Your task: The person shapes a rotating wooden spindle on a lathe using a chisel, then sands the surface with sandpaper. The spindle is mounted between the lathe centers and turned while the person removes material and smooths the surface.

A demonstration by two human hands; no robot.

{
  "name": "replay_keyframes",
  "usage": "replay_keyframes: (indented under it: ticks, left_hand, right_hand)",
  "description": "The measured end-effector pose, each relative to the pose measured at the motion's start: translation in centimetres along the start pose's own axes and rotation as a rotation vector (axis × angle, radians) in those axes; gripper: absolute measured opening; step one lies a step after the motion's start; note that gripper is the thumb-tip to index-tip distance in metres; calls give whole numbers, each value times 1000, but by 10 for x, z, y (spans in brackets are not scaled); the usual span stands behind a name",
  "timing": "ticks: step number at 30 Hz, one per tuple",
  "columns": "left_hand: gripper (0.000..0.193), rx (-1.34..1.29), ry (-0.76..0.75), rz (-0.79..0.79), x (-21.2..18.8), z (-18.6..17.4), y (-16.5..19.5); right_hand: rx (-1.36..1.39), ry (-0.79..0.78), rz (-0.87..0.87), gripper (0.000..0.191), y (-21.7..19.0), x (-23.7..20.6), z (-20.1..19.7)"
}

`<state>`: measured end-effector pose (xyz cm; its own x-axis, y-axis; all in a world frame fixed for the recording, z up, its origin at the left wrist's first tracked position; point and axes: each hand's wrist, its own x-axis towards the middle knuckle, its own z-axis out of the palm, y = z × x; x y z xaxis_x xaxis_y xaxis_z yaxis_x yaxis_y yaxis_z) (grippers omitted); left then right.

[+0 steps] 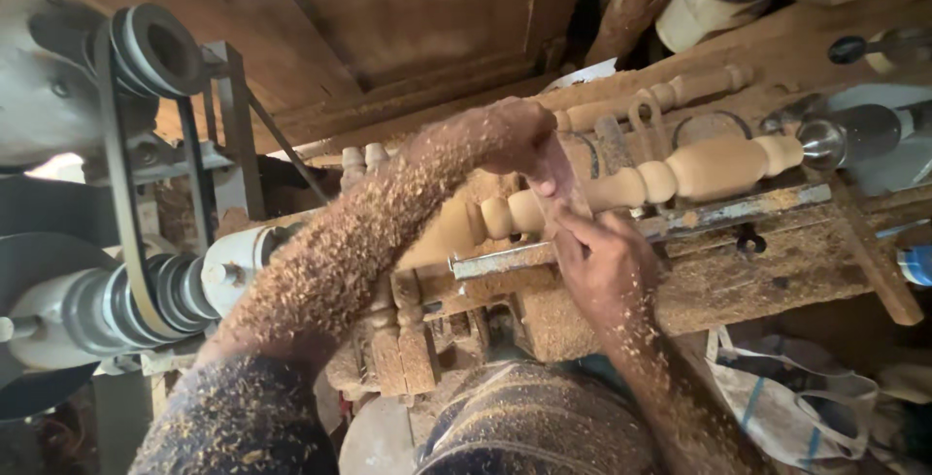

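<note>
A pale turned wooden spindle (714, 166) with beads and a bulb shape sits between the lathe centres, its right end against a shiny metal tailstock cone (823, 143). My left hand (519, 140), its arm coated in wood shavings, reaches over the spindle and grips the upper part of a long wood-handled tool (568, 194) that slants down across the spindle near the beads. My right hand (602, 262) holds the same tool lower down, resting on the rusty metal tool rest (718, 211) that runs along the front of the spindle.
At left stand stepped pulleys (155, 48) with a black drive belt (121, 213). Finished turned spindles (670, 95) lie behind the lathe. Sawdust covers the wooden bench (738, 281). A cloth bag (786, 402) lies at lower right.
</note>
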<state>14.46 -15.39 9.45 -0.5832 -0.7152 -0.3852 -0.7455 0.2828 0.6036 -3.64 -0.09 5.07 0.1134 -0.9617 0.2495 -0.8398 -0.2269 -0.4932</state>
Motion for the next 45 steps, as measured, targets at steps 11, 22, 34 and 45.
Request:
replay_keyframes:
  ticks: [11, 22, 34, 45]
  left_hand:
    - [67, 392, 495, 287, -37, 25, 9]
    - [23, 251, 346, 174, -50, 22, -24]
    - [44, 47, 4, -68, -10, 11, 15]
    - [34, -16, 149, 23, -11, 19, -29]
  right_hand:
    - [137, -38, -152, 21, -23, 1, -38]
    - [92, -13, -176, 26, -33, -6, 6]
    - [24, 19, -34, 28, 0, -7, -5]
    - [14, -102, -76, 29, -14, 21, -20]
